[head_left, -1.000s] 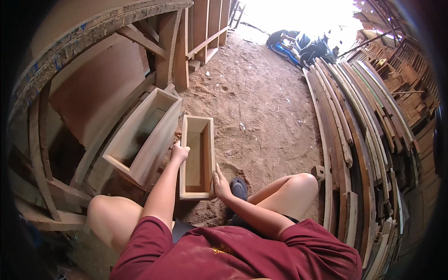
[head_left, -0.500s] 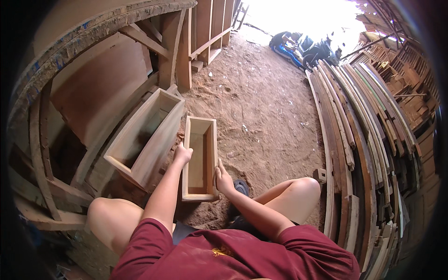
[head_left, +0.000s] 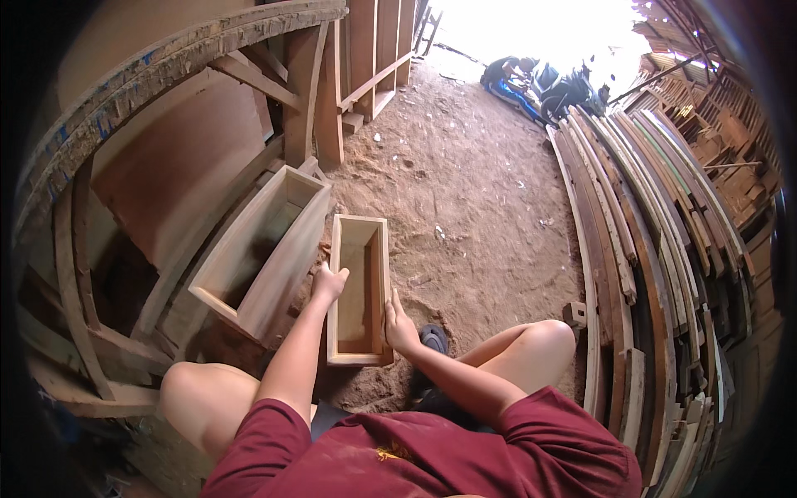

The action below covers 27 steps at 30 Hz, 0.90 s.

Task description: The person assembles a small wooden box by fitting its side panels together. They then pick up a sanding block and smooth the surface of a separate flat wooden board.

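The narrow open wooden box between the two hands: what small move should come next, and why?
Probably a short slide of the narrow open wooden box toward the person, keeping it flat. The left hand grips its left wall and the right hand presses its right wall, so both sides are already held. It rests on the sandy ground, close beside the larger open wooden box.
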Each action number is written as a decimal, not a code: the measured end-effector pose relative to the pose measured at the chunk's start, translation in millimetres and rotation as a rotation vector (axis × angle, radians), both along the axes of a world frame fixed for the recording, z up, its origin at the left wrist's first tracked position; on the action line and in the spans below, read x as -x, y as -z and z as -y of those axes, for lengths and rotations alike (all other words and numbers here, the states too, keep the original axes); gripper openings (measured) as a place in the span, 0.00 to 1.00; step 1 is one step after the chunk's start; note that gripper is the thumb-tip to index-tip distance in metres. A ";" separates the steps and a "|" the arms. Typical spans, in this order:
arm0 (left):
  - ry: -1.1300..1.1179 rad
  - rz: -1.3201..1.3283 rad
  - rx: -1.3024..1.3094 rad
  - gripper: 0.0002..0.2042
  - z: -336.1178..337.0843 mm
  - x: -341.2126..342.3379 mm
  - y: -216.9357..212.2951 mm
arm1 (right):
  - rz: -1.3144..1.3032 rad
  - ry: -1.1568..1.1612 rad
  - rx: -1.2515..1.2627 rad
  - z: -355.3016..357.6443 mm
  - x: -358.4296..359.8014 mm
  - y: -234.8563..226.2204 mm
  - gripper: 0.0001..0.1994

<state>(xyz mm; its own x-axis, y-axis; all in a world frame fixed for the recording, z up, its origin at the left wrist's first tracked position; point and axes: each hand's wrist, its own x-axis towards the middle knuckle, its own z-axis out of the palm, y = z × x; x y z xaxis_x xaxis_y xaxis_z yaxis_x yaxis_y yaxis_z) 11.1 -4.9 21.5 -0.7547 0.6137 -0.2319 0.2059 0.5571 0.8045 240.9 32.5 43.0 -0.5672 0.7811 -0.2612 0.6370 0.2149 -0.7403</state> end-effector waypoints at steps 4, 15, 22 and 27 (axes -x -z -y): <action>0.011 0.003 0.013 0.37 -6.7 -1.2 2.2 | 0.113 -0.112 -0.158 6.4 -19.3 -1.0 0.31; -0.005 -0.068 -0.024 0.34 -8.0 10.5 20.8 | 0.184 -0.152 -0.070 19.0 -12.1 -21.4 0.34; 0.013 -0.021 -0.047 0.33 -10.0 1.2 11.4 | 0.181 -0.040 -0.122 -12.8 11.8 -10.9 0.34; 0.040 0.009 0.003 0.36 -11.2 5.7 12.5 | 0.195 -0.142 -0.097 20.6 -27.1 -20.3 0.34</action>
